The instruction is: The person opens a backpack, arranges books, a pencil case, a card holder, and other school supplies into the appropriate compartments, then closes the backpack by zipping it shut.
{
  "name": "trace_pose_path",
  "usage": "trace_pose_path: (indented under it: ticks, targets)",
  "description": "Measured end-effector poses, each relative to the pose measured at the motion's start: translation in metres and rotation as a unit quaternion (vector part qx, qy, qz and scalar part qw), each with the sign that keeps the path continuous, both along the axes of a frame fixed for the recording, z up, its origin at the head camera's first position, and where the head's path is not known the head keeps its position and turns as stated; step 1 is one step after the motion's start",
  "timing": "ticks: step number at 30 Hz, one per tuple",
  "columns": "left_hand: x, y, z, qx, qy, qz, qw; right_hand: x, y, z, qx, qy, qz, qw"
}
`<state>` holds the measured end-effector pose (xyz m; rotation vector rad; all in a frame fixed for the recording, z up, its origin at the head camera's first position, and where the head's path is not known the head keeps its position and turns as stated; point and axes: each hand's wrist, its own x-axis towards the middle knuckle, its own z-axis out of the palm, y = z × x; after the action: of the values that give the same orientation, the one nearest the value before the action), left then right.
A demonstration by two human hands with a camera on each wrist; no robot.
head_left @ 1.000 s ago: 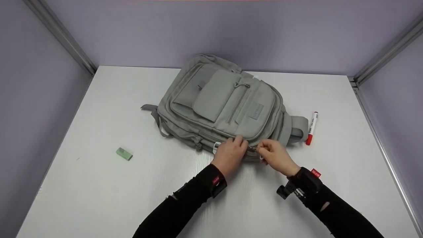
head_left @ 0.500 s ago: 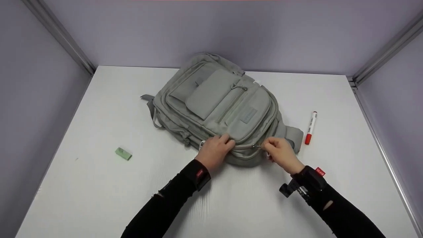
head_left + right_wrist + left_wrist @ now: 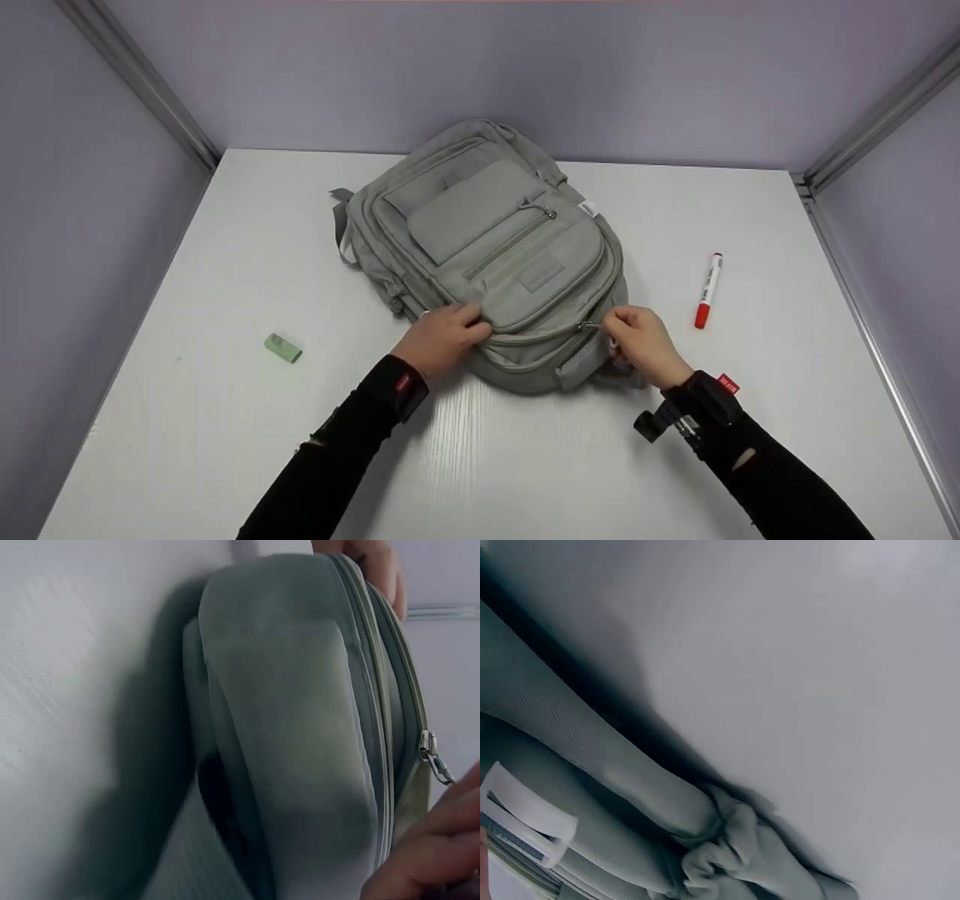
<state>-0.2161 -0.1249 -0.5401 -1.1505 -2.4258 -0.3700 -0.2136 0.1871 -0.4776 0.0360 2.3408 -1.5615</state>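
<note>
A grey-green backpack [image 3: 487,217] lies on the white table, its front pockets facing up and its near end angled toward the front right. My left hand [image 3: 442,339] grips the bag's near left edge beside a zipper track. In the left wrist view only a bit of that hand shows, next to a white plastic piece [image 3: 531,816] on the side of the bag. My right hand [image 3: 645,346] pinches a zipper pull [image 3: 590,325] at the near right curve of the bag. Its metal slider [image 3: 427,744] shows just beyond the fingers in the right wrist view.
A red-capped white marker [image 3: 708,291] lies to the right of the bag. On the left is a small green block [image 3: 283,348]. A grey strap [image 3: 341,225] sticks out from the bag's left end. Panel walls [image 3: 510,75] border the table at back and sides.
The backpack has turned clockwise, its right end swinging toward the front and away from the marker. My left hand has moved left with its edge; my right hand has shifted slightly right, still pinching the pull.
</note>
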Motion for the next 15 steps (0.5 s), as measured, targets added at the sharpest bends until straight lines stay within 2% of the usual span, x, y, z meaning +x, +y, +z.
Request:
trace_pose_path:
  ticks: [5, 10, 15]
  targets:
    - [-0.003, -0.025, -0.004, -0.026, 0.032, 0.006, 0.9991, -0.005, 0.003, -0.003, 0.001, -0.001, -0.024, 1.000]
    - [-0.010, -0.047, -0.007, -0.035, 0.071, 0.018, 0.9967, -0.008, 0.006, -0.006, 0.000, -0.012, -0.025, 1.000]
    - [-0.016, -0.063, -0.007, -0.015, 0.068, 0.041, 0.9968, -0.007, 0.003, -0.006, 0.003, -0.012, -0.021, 1.000]
